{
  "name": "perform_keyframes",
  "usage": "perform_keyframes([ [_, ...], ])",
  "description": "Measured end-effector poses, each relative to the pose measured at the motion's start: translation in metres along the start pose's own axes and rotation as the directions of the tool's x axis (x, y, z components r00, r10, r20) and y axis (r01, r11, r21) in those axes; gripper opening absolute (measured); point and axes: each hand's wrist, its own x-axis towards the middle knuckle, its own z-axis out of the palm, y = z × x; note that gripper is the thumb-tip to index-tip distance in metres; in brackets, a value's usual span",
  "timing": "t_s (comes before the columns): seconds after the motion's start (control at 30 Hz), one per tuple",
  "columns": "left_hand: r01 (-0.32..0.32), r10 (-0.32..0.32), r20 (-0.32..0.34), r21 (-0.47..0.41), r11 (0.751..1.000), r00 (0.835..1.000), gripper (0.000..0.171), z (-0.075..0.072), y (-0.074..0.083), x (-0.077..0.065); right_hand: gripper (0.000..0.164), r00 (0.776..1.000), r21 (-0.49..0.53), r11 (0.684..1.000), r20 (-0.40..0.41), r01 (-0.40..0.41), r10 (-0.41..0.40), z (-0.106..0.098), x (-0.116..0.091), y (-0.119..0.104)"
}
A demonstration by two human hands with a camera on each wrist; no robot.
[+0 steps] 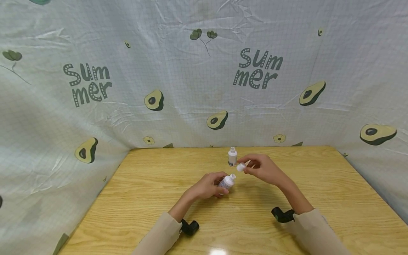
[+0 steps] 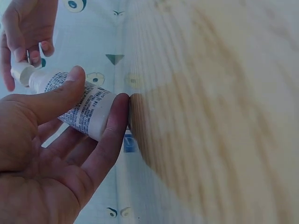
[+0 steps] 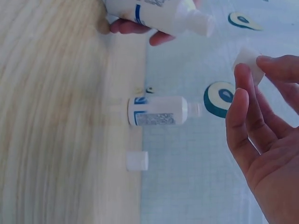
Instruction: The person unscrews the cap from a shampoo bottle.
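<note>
My left hand (image 1: 211,186) grips a small white plastic bottle (image 1: 227,182) with printed text on its label. The bottle is tilted, its uncapped neck pointing up and to the right. Between thumb and fingertips, my right hand (image 1: 259,168) pinches a white cap (image 1: 241,166). In the right wrist view that cap (image 3: 248,63) is apart from the mouth of the held bottle (image 3: 173,16). Behind the hands a second white bottle (image 1: 232,157) stands upright with no cap on. Another white cap (image 3: 137,161) rests on the table beside it; my right hand hides it in the head view.
The wooden table (image 1: 153,198) reaches back to a pale curtain (image 1: 178,85) printed with avocados and lettering. Dark wrist devices (image 1: 190,227) sit on both forearms. The standing bottle is close to the table's back edge.
</note>
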Motion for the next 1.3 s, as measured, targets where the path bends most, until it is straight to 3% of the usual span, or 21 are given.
perform_keyframes([
  [0.27, 0.023, -0.024, -0.012, -0.087, 0.996, 1.000, 0.034, -0.002, -0.003, 0.002, 0.029, 0.998, 0.023, 1.000, -0.057, -0.003, 0.005, -0.005, -0.002, 0.002],
  [0.5, 0.043, -0.058, -0.096, -0.154, 0.987, 0.994, 0.044, -0.011, -0.008, 0.001, 0.025, 0.998, 0.021, 1.000, -0.056, -0.006, 0.007, -0.003, 0.000, 0.004],
  [0.63, 0.073, -0.096, -0.154, -0.150, 0.986, 0.983, 0.049, -0.018, -0.009, 0.003, 0.023, 0.998, 0.011, 1.000, -0.056, -0.011, 0.012, -0.004, -0.001, 0.007],
  [0.87, 0.096, -0.100, -0.264, -0.028, 0.995, 0.959, 0.044, -0.037, -0.008, 0.007, 0.026, 0.998, 0.015, 1.000, -0.055, -0.027, 0.028, -0.006, -0.004, 0.007],
  [1.0, 0.126, -0.126, -0.312, -0.022, 0.992, 0.942, 0.046, -0.050, -0.010, 0.008, 0.030, 0.997, 0.030, 0.998, -0.057, -0.048, 0.050, -0.006, -0.004, 0.008],
  [1.3, 0.130, -0.147, -0.377, -0.070, 0.989, 0.914, 0.062, -0.078, -0.024, 0.017, 0.030, 0.993, 0.012, 0.996, -0.078, -0.087, 0.088, -0.007, -0.003, 0.012],
])
